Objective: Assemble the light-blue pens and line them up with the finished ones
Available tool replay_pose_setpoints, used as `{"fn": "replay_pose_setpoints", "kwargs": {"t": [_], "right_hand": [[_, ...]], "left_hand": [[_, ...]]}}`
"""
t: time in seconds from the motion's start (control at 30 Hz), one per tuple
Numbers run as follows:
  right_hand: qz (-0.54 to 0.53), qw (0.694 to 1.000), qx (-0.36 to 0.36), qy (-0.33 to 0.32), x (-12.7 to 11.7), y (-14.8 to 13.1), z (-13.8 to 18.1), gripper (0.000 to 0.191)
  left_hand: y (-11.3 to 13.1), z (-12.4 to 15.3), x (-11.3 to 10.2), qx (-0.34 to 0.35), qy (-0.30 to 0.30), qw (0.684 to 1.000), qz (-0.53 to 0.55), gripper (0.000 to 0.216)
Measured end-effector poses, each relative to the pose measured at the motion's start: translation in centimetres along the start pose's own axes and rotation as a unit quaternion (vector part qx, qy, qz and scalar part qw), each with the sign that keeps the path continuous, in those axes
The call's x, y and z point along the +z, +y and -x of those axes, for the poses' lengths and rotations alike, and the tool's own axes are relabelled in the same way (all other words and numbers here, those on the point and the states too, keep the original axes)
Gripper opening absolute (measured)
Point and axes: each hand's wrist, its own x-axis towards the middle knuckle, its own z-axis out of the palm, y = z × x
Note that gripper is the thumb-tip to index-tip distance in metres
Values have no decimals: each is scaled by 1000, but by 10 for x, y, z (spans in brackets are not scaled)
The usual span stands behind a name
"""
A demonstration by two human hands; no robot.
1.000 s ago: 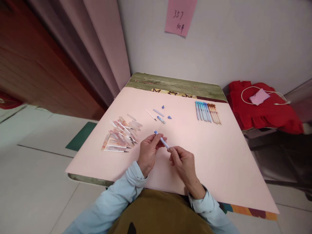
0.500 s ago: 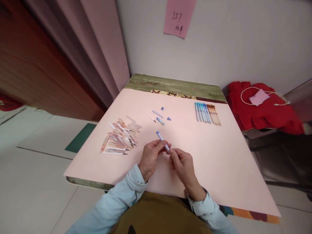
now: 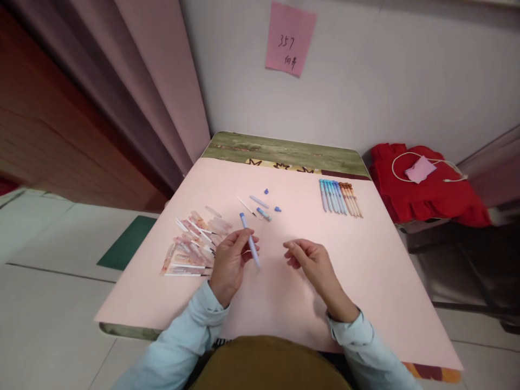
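My left hand [image 3: 229,261] pinches a light-blue pen [image 3: 249,241] near its middle, with the pen's blue cap end pointing away from me. My right hand [image 3: 312,260] hovers a little to the right, apart from the pen, its fingers loosely curled with nothing in them that I can see. Both hands are above the pink sheet [image 3: 365,281] covering the table. Just beyond them lie loose pen parts [image 3: 262,206]: a thin refill, a barrel piece and small blue caps.
A heap of refills in clear wrappers [image 3: 194,244] lies left of my left hand. A row of blue and orange pens [image 3: 339,196] sits at the far right. A red cloth with a white cable [image 3: 426,181] lies beside the table. A pink note [image 3: 289,39] hangs on the wall.
My right hand has let go of the pen and drawn off to the right. My left hand has carried the pen leftward and turned it more upright in view.
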Motion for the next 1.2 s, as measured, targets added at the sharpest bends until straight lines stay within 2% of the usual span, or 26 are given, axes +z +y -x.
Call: {"fn": "replay_pose_setpoints", "kwargs": {"t": [0.07, 0.13, 0.2, 0.33, 0.5, 0.57, 0.63, 0.7, 0.77, 0.83, 0.9, 1.2], "right_hand": [[124, 988, -68, 63, -11, -4, -26, 31], [255, 951, -134, 114, -14, -6, -56, 23], [341, 915, -171, 129, -9, -7, -84, 19], [395, 894, -179, 113, 12, 0, -118, 21], [404, 888, -192, 104, 22, 8, -127, 20], [378, 900, -192, 103, 20, 5, -128, 18], [299, 933, -166, 112, 18, -3, -126, 17], [146, 979, -103, 97, 17, -16, -122, 19], [-33, 998, -29, 40, 17, -30, -116, 25], [-155, 988, 19, -16, 19, -42, -110, 29], [-207, 977, 40, -40, 20, -51, -105, 31], [-255, 962, 73, -65, 20, -56, -96, 29]], "left_hand": [[8, -3, -4, -1, -3, 1000, -16, 31], [10, -4, -4, -17, -13, 999, -26, 32], [9, -4, -4, -33, -16, 999, -29, 32], [7, -7, -6, -61, -23, 997, -41, 32], [12, -14, -12, -52, -38, 996, -60, 30], [14, -18, -11, -48, -45, 996, -59, 30], [16, -21, -7, -54, -54, 995, -58, 29], [17, -23, -2, -66, -65, 994, -61, 28], [17, -24, 3, -75, -75, 992, -66, 28], [18, -23, 7, -78, -85, 991, -69, 27], [19, -22, 9, -79, -95, 990, -72, 26], [23, -13, 16, -84, -102, 988, -85, 26]]}}
